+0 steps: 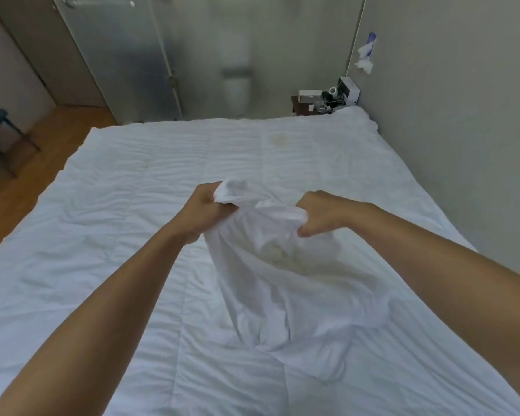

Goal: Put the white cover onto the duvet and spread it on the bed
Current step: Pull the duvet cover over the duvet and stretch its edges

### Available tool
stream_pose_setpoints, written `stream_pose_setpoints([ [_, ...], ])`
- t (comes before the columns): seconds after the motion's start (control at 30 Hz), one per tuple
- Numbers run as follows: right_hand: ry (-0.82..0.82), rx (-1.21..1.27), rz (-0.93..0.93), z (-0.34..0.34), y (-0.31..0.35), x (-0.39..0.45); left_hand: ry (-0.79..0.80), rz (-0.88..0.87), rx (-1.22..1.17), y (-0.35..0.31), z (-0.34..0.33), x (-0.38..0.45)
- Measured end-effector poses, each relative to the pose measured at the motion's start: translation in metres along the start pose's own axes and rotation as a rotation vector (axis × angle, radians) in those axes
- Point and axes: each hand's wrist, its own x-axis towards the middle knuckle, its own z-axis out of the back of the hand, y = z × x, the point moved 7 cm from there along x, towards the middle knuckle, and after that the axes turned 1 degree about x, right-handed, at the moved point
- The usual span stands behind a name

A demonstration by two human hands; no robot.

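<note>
A white quilted duvet [138, 187] lies spread flat over the bed, with faint yellowish stains near its middle. The thin white cover [282, 283] hangs bunched above the duvet's centre, its lower folds resting on the duvet. My left hand [203, 210] grips one gathered edge of the cover, with a corner sticking up past the fingers. My right hand [318, 213] grips the cover's edge about a hand's width to the right. Both arms reach forward over the bed.
The bed's right side runs along a wall [451, 115]. A small stand with boxes and cables [327, 99] sits past the far right corner. Wooden floor [27, 175] lies to the left, with a dark chair [0, 136] at the edge. A frosted glass partition [192, 55] stands behind.
</note>
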Motion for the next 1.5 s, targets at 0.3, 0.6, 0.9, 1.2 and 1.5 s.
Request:
stream_pose_setpoints([
  [0.3,-0.207,0.173,-0.091,-0.016,-0.089,-0.047,-0.033,0.112,-0.091,0.032,0.041,-0.039],
  [0.6,-0.462,0.572,0.199,0.016,0.018,-0.075,0.241,0.22,0.317,0.014,-0.031,-0.052],
  [0.9,-0.248,0.667,0.197,-0.047,0.049,-0.063,-0.087,0.007,0.2,0.013,0.006,-0.105],
  [1.2,-0.362,0.974,0.291,-0.114,0.143,-0.073,-0.009,-0.041,0.362,0.032,0.103,-0.172],
  [1.5,-0.524,0.904,0.205,-0.157,0.278,-0.078,0.115,-0.209,0.718,0.14,0.198,-0.206],
])
